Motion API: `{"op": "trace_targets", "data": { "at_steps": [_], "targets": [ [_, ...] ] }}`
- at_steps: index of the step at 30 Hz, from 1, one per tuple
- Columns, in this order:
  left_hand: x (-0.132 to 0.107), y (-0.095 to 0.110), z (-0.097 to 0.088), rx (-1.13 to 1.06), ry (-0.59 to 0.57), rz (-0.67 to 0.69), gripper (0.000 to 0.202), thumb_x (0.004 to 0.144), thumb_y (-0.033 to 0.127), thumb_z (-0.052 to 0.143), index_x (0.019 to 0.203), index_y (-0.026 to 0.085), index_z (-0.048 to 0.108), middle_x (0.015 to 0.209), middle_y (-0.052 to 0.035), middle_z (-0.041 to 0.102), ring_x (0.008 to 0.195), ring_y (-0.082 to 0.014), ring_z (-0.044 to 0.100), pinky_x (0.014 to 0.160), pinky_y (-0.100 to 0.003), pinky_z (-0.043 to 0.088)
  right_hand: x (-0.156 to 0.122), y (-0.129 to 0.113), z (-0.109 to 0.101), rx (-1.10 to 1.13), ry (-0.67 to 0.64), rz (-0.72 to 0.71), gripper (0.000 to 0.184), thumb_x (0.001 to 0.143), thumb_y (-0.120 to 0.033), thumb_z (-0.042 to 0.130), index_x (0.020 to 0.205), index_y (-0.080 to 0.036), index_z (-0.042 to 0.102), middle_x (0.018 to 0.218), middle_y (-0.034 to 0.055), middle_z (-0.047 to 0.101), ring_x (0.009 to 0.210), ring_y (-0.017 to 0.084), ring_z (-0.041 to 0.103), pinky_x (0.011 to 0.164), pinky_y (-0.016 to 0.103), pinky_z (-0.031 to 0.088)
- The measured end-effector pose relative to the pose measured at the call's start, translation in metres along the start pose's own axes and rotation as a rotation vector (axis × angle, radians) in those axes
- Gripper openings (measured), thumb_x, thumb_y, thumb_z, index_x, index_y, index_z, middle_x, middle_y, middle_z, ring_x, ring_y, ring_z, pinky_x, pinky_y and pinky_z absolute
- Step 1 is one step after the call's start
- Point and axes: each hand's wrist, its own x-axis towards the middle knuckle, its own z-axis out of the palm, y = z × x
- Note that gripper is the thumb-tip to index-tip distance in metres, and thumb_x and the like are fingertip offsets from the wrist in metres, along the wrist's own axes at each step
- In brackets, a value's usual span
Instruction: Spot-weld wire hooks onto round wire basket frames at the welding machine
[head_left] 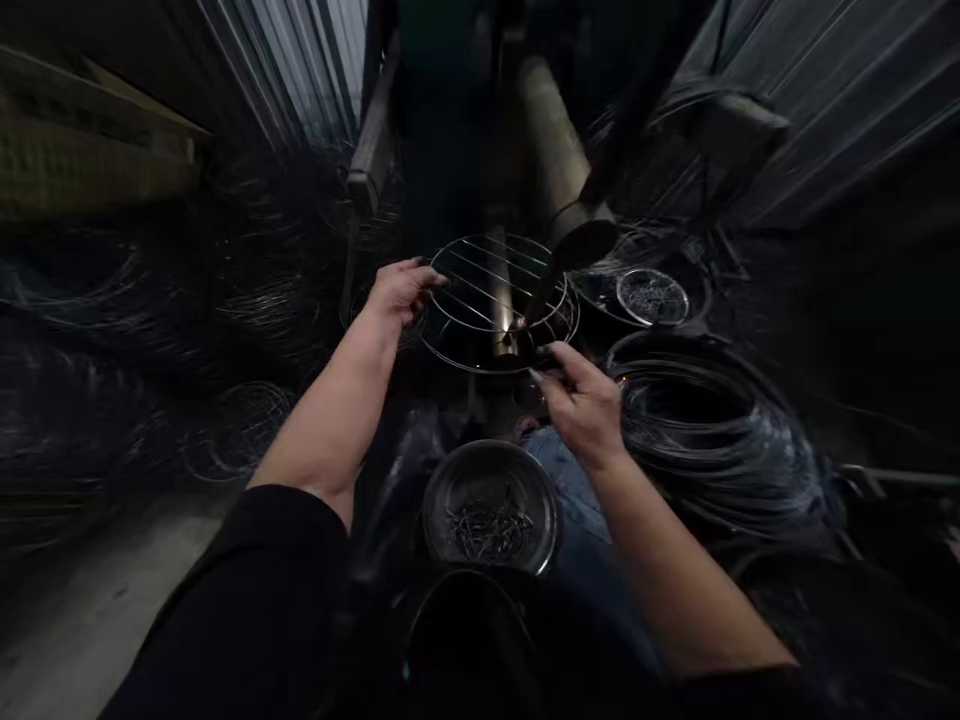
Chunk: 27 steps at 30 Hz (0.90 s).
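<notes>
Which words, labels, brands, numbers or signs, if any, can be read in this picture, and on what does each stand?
None can be read.
Yellowish surface, upper left: faint marks, too dark and blurred to tell whether they are lettering.
Wire rack: no lettering visible.
Bowl of small dark pieces: no lettering visible.

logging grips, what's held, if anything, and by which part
A round wire rack, by its left rim in the left hand; whether the right hand grips it cannot be told.
</notes>
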Motion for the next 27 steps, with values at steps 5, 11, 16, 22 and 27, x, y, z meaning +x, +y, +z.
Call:
{"op": "trace_targets", "data": {
  "at_steps": [5, 11, 16, 22, 27],
  "targets": [
    [-0.037, -0.022, -0.017, -0.057, 0.063, -0.030, 0.027, 0.052, 0.013, 0.073, 0.074, 0.016, 0.058, 0.055, 0.0027, 0.052, 0.040, -0.0071, 0.044, 0.035, -0.017, 0.021, -0.087, -0.013, -0.015, -0.193, -0.785, -0.071, 0.020, 0.078, -0.017, 0.053, 0.088, -0.019, 0.070, 0.089, 0.0079, 0.070, 0.083, 0.021, 0.066, 0.075, 0.030, 0.049],
    [-0.073, -0.035, -0.026, -0.267, 0.150, -0.116, 0.041, 0.049, 0.011, 0.076, 0.082, 0.019, 0.054, 0.060, 0.0036, 0.056, 0.046, -0.0108, 0.053, 0.041, -0.018, 0.032, -0.132, -0.027, -0.009, -0.441, -1.427, 0.079, 0.026, 0.066, -0.006, 0.057, 0.082, -0.021, 0.071, 0.093, 0.0052, 0.068, 0.081, 0.018, 0.065, 0.063, 0.023, 0.042],
    [-0.100, -0.033, -0.026, -0.355, 0.116, -0.035, 0.056, 0.047, 0.011, 0.078, 0.098, 0.020, 0.056, 0.066, 0.0046, 0.058, 0.052, -0.0102, 0.057, 0.042, -0.016, 0.032, -0.118, -0.025, -0.024, -0.281, -1.321, 0.130, 0.022, 0.069, -0.009, 0.056, 0.079, -0.022, 0.071, 0.085, 0.0038, 0.068, 0.082, 0.017, 0.064, 0.068, 0.024, 0.043],
    [-0.113, -0.042, -0.022, -0.376, 0.107, -0.041, 0.066, 0.048, 0.013, 0.078, 0.110, 0.021, 0.057, 0.066, 0.0045, 0.058, 0.054, -0.0101, 0.056, 0.043, -0.017, 0.034, -0.125, 0.000, -0.040, 0.277, -0.950, 0.582, 0.009, 0.058, -0.016, 0.059, 0.064, -0.017, 0.066, 0.061, 0.0006, 0.063, 0.062, 0.017, 0.061, 0.059, 0.027, 0.047],
    [-0.114, -0.047, -0.018, -0.395, 0.111, 0.012, 0.065, 0.048, 0.015, 0.080, 0.109, 0.021, 0.058, 0.067, 0.0050, 0.056, 0.054, -0.0091, 0.054, 0.043, -0.017, 0.035, -0.082, 0.001, -0.050, 0.505, -0.563, 0.834, 0.027, 0.060, -0.034, 0.074, 0.078, -0.013, 0.071, 0.053, 0.0016, 0.063, 0.045, 0.016, 0.057, 0.041, 0.024, 0.042]
  ]
}}
